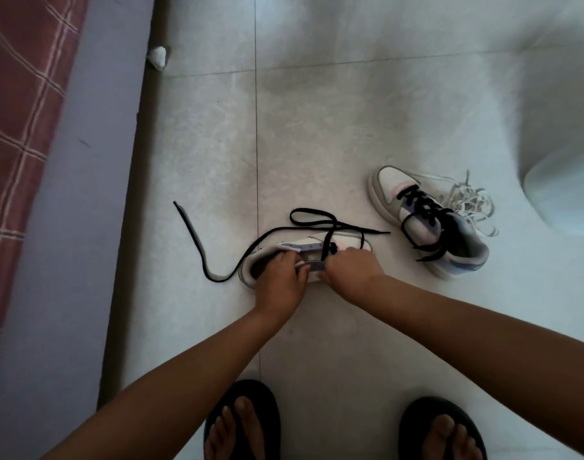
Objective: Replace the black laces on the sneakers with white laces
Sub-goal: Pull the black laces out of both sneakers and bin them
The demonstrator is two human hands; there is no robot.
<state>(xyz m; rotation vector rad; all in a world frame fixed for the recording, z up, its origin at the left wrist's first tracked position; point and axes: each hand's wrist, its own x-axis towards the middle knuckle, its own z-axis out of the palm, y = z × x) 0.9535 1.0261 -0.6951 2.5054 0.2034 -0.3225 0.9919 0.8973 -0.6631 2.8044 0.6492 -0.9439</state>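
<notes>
Gripping the near sneaker (317, 242) on the floor, left hand (279, 280) at its collar, right hand (350, 265) pinching the black lace (197, 240).

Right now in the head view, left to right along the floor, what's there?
Checked cloth → loose black lace → left hand → right hand → second sneaker → heap of white laces.

No legible text (sneakers unmarked too)
</notes>
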